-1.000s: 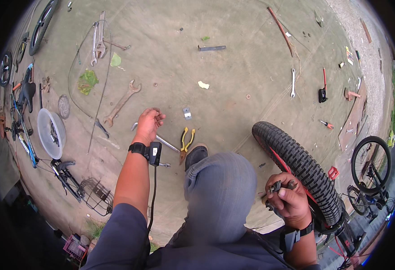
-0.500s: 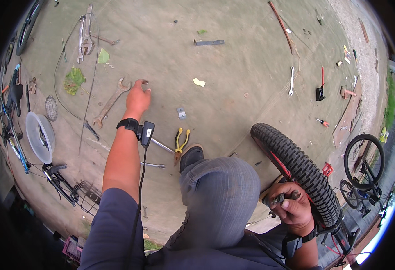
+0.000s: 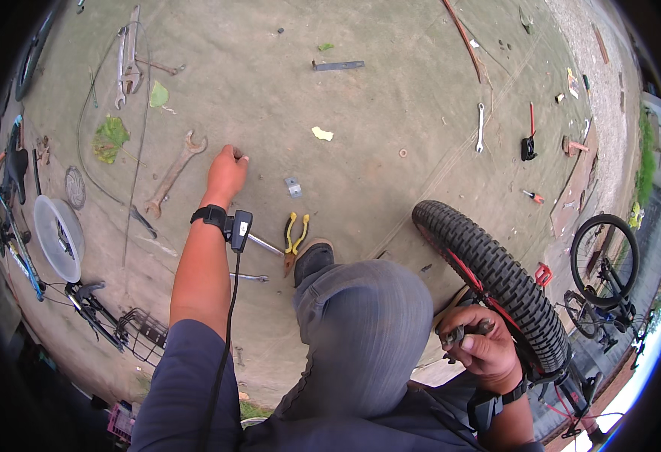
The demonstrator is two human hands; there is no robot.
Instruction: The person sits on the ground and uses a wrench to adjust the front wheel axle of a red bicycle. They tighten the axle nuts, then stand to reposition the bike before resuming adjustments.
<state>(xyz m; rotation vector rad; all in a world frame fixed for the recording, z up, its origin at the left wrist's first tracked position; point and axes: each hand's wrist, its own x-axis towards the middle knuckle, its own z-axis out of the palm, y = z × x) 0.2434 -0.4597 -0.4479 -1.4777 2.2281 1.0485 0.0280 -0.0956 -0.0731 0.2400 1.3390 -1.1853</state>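
Stretched out over the ground, my left hand (image 3: 227, 175) has its fingers curled in, and whatever they may hold is hidden. Just left of it lies a large rusty open-ended wrench (image 3: 172, 177). A small metal plate with a hole (image 3: 293, 187) is to its right, and yellow-handled pliers (image 3: 294, 235) lie nearer, by my shoe. At the lower right, my right hand (image 3: 487, 354) grips small dark metal parts (image 3: 457, 337) between thumb and fingers; their exact kind is unclear. Beside that hand stands a bicycle wheel with a knobby black tyre (image 3: 489, 275).
More wrenches (image 3: 127, 64) and a looped cable lie at the far left. A whitish plastic bowl (image 3: 59, 237) sits near a bicycle at the left. Further right are a combination wrench (image 3: 480, 128), a red-handled tool (image 3: 529, 135) and a hammer (image 3: 574, 146). Another bicycle (image 3: 605, 264) lies beyond the tyre.
My left hand has drawn back slightly from the rusty wrench, and its stretched index finger is now curled in. The right hand keeps its hold; the whole view has shifted slightly.
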